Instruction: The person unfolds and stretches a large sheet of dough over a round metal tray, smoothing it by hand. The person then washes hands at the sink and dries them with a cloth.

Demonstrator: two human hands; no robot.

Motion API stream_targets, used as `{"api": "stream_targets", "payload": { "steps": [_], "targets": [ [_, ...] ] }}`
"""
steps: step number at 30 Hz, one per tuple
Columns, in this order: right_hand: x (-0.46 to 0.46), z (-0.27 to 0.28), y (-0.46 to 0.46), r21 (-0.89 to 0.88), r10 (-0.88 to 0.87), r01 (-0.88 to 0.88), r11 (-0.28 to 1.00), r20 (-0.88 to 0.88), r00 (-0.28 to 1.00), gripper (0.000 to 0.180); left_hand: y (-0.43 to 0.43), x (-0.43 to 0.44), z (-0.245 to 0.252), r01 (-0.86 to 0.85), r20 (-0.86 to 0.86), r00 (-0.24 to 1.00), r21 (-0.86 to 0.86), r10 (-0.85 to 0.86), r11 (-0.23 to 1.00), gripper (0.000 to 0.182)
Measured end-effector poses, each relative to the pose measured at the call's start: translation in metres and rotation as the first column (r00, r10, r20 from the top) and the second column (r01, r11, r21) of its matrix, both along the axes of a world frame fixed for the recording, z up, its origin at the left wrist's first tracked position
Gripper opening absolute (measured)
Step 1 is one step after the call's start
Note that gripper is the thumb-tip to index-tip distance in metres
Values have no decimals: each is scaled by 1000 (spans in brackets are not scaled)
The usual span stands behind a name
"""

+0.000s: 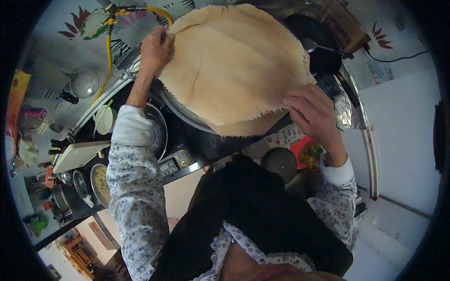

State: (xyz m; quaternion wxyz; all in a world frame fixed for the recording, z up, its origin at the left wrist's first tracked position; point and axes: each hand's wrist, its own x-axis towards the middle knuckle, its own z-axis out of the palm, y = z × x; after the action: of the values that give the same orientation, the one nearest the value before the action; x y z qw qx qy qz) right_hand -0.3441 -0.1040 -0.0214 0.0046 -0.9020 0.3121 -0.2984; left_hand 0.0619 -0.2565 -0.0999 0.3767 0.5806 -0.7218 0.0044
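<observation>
A round beige cloth (235, 66) with frayed edges and a few creases is spread out between my hands. My left hand (155, 49) grips its left edge near the back. My right hand (313, 110) pinches its right front edge between thumb and fingers. Below the cloth lies a wide round metal vessel (191, 121), of which only the front left rim shows. One flap of fabric (248, 127) hangs under the cloth's front edge. What the vessel holds is mostly covered.
A glass-topped lid or pan (160, 131) lies by my left forearm, near a digital control panel (175, 161). Left along the counter are a white bowl (104, 119), a cutting board (81, 154) and a bowl of food (101, 182). A black wok (321, 45) stands back right; a yellow gas hose (109, 59) runs behind.
</observation>
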Motion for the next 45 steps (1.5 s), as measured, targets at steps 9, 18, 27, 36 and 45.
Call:
{"api": "stream_targets", "payload": {
  "steps": [9, 18, 27, 36, 45],
  "targets": [
    [2, -3, -1, 117, 43, -50, 992, 65, 997, 22, 10, -10, 9, -11, -37, 999, 102, 15, 995, 25],
    [1, -5, -6, 203, 65, -74, 976, 48, 997, 21, 10, -8, 10, 6, -54, 999, 125, 1, 992, 28],
    [7, 13, -66, 111, 60, -43, 993, -152, 987, 37, 1, -18, 24, 3, 25, 1000, 211, -8, 978, 45],
    [128, -36, -161, 72, 173, -161, 984, -237, 956, 56, -3, -32, 28, -1, -134, 990, 231, 33, 973, 40],
    [142, -69, -164, 124, 151, -130, 984, -181, 972, 63, -7, -37, 27, -9, -249, 965, 290, 84, 957, 29]
  ]
}}
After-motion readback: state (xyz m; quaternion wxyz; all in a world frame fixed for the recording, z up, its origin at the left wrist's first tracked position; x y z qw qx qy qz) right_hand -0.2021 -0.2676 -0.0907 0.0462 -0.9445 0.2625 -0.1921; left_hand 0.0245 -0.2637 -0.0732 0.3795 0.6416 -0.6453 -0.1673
